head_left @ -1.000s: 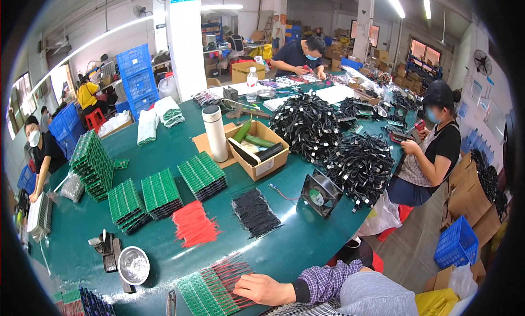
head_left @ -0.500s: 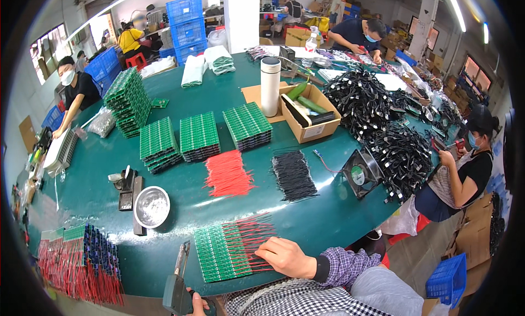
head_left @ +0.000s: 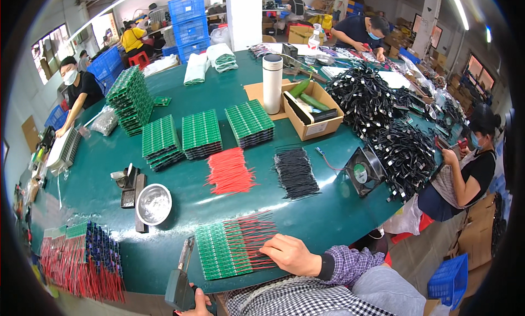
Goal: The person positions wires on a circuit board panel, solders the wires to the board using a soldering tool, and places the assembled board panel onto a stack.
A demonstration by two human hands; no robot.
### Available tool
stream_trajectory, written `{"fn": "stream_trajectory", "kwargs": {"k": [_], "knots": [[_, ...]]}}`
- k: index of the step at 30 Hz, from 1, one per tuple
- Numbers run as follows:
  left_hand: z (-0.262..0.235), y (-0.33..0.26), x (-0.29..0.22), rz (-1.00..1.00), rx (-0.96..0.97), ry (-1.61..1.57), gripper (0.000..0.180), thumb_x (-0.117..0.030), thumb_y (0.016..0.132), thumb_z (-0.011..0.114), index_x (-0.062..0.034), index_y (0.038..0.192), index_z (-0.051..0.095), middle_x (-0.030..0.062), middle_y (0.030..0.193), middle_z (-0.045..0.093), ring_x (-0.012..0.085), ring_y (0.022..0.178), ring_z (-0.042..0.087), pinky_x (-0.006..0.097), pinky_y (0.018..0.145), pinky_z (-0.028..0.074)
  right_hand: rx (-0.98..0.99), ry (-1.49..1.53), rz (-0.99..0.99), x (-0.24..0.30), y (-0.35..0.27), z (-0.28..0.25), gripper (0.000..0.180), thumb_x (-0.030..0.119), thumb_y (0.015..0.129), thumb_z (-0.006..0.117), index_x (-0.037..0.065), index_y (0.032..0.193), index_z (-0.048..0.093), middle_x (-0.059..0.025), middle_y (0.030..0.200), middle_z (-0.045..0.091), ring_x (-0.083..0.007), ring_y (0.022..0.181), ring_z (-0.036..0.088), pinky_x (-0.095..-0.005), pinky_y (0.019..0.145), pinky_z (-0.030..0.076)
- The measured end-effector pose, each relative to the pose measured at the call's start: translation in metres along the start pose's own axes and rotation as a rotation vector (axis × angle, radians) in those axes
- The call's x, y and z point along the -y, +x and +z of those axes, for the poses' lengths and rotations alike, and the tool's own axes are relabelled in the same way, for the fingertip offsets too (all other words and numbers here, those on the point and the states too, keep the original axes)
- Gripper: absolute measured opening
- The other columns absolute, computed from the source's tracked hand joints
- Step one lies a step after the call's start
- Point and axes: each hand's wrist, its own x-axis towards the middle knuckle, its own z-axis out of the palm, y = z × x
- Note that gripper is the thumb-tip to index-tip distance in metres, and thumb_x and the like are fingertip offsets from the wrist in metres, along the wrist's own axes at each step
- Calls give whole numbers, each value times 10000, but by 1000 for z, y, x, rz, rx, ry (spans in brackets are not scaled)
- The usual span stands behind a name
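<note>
left hand [head_left: 200,306]: wrapped round green-bodied tool [head_left: 179,290], metal tip beside panel | right hand [head_left: 292,255]: fingers narrowed at red wires [head_left: 252,233], cannot tell if gripping any | green circuit-board panel [head_left: 219,253]: flat on surface [head_left: 328,223], near edge, wires across right side | metal bowl [head_left: 153,205]: beyond, leftward

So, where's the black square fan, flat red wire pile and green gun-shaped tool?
Black square fan [head_left: 360,173], head view: round hub.
Flat red wire pile [head_left: 230,171], head view: middle.
Green gun-shaped tool [head_left: 178,288], head view: body.
</note>
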Motion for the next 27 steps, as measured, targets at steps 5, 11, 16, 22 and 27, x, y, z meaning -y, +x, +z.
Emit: {"fn": "stream_trajectory", "kwargs": {"k": [5, 11, 16, 22, 27], "knots": [[0, -1, 1, 31, 11, -5, 231, 24, 874, 735, 38, 1077, 626, 76, 806, 635, 135, 570, 534, 276, 515, 423, -79, 46, 31, -4, 7, -20, 208, -22, 755, 759, 45, 949, 722, -46, 880, 669, -221, 761, 643, -336, 626, 530], [2, 2, -4, 10, 28, 33, 213, 22, 875, 729, 34, 1056, 617, 71, 770, 621, 142, 558, 526, 279, 514, 418, -112, -1, 44, -20, 21, -32, 201, -30, 761, 755, 41, 945, 711, -59, 882, 668, -234, 751, 643, -343, 626, 524], [4, 3, 0, 27, -16, -18, 228, 36, 873, 712, 26, 1073, 602, 60, 733, 596, 142, 546, 510, 288, 501, 410, -99, -11, -22, -34, 43, -24, 176, -20, 773, 687, 40, 937, 670, -61, 908, 628, -245, 848, 638, -357, 699, 537], [8, 4, -3, 35, -47, -69, 245, 53, 866, 712, 17, 1080, 598, 57, 736, 592, 137, 548, 508, 278, 489, 410, 31, 12, -152, -75, 112, 38, 134, 6, 777, 635, 48, 902, 655, -73, 892, 586, -262, 898, 610, -399, 728, 540], [-8, 3, 5, 38, -67, -64, 231, 65, 858, 712, 25, 1059, 605, 73, 800, 615, 132, 557, 516, 275, 483, 419, -9, 39, -108, -89, 130, 54, 109, 33, 803, 644, 53, 907, 666, -77, 887, 596, -273, 900, 616, -400, 727, 543]]}}
